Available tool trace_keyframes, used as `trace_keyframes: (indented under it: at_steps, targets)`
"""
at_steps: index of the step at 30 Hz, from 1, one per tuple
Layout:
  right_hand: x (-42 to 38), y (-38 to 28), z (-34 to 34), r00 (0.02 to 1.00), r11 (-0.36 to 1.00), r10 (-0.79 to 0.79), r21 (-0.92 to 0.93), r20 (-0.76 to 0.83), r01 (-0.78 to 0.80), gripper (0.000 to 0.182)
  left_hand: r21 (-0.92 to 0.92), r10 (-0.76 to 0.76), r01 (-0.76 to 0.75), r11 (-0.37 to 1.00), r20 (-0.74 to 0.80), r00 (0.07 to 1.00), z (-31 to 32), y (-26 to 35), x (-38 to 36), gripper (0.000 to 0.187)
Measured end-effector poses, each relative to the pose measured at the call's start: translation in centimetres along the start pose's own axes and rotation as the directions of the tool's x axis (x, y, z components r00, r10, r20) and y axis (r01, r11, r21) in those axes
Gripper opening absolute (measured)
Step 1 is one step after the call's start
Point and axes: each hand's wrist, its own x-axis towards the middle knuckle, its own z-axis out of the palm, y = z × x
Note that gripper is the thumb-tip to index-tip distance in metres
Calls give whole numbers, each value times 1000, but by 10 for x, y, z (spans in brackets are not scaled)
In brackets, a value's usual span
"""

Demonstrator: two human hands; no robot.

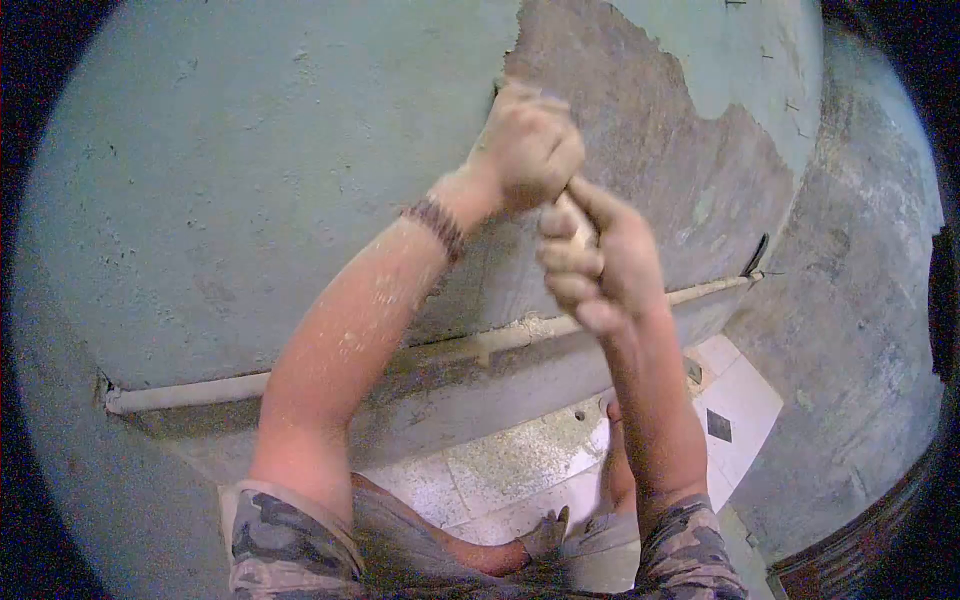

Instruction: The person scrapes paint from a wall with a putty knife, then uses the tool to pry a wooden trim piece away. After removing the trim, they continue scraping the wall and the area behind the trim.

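Observation:
Both my hands are closed on a pale-handled scraper [578, 222], held against a wall with pale green paint [300, 130]. My left hand [530, 145] is the upper one, wrapped round the tool close to the edge of a bare, brownish stripped patch [630, 110]. Lower down and to the right, my right hand [605, 255] grips the handle. The hands are slightly blurred, and my left hand hides most of the scraper's head. Pale flakes cling to my left forearm, above which sits a dark beaded bracelet [437, 228].
A whitish pipe [470, 345] runs along the wall's foot, with a black piece [756, 254] at its right end. Debris covers the light floor tiles [500, 470], which include a dark square drain [719, 425]. A grey wall [850, 300] stands at right.

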Motion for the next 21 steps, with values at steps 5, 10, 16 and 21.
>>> trace_keyframes:
  at_steps: [5, 10, 16, 21]
  targets:
    - [8, -26, -3, 989, 996, 6, 92, 145, -20, 21, -162, -160, 178, 971, 122, 980, -1, -12, 35, 28]
    - [1, -13, -6, 999, 1000, 29, 2, 46, -29, 22, -49, 15, -16, 999, -26, 1000, 10, -2, 2, 23]
    - [25, -52, 15, 981, 999, -41, 28, 191, 37, 17, -74, -150, 166, 983, 187, 971, -6, -36, 59, 34]
    - [20, -40, 11, 995, 998, -13, -59, 95, 18, 16, -80, 45, -59, 995, -162, 986, 9, -35, 38, 32]
